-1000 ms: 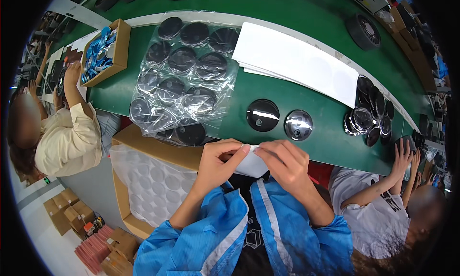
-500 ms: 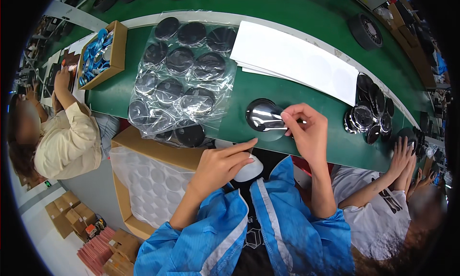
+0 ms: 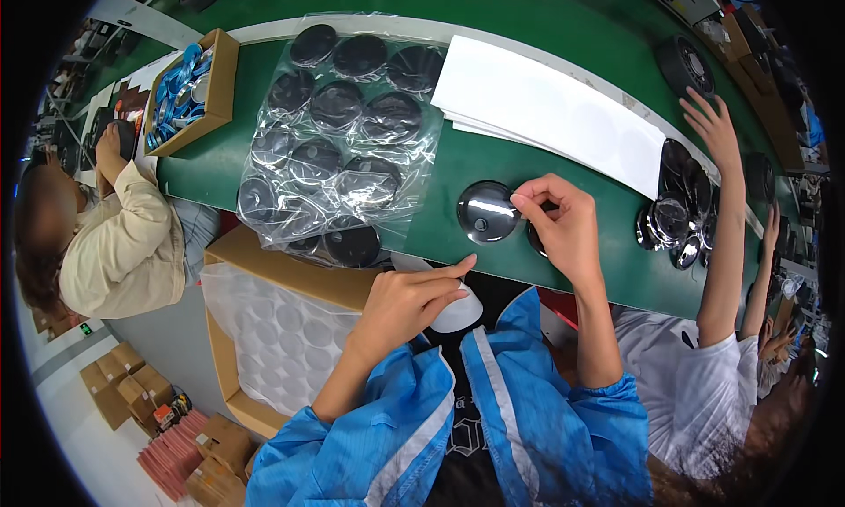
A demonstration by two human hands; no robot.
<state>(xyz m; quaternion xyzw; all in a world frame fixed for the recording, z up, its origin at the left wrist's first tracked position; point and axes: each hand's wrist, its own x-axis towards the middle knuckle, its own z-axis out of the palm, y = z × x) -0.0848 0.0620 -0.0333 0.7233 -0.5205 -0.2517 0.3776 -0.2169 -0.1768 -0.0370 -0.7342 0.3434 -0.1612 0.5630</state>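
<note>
Right hand [image 3: 566, 230]: is hovering over the green bench [image 3: 424, 234], thumb and index tips curling toward each other; I cannot tell whether they are pinching anything thin.
Glossy black disc [image 3: 487, 221]: is lying flat on the bench, directly left of the right fingertips, its right rim meeting them in view; whether they are touching is unclear.
Disc axis: is showing none, the outline being round.
2nd disc [image 3: 534, 240]: is lying beneath the right hand, mostly hidden.
Left hand [image 3: 407, 302]: is pinching a white sheet [image 3: 459, 314] below the bench edge, index extending rightward.
Nearer hand: the right is sitting closer to the disc, the left lying lower and leftward.
</note>
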